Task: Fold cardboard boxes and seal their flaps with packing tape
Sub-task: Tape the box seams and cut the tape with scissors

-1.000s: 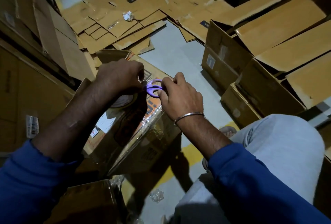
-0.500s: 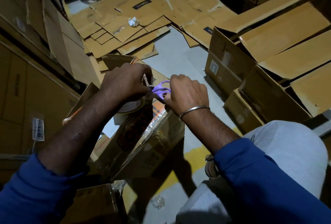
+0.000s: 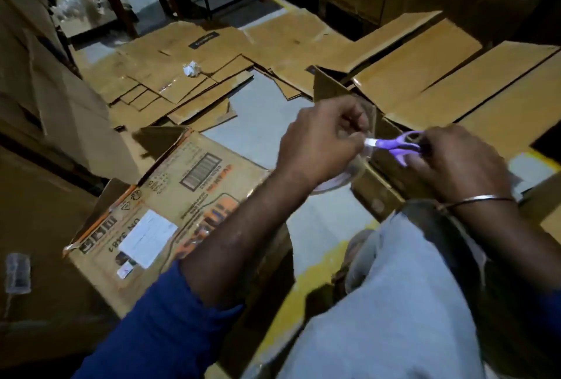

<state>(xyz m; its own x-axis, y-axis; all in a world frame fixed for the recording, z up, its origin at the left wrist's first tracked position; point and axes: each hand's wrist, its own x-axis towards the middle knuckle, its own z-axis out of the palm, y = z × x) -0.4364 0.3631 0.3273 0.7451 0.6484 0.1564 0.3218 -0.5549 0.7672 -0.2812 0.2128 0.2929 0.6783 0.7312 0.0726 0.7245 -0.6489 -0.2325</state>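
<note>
Both hands carried scissors right, off box.

Both hands hold purple scissors and a tape roll above a box.

There are two hands, the left hand and the right hand. Between them is one pair of purple scissors. Under the left hand is one roll of tape. Left of the left hand sits one printed box. Far past it lies one crumpled paper ball. The right wrist wears one bracelet.
</note>
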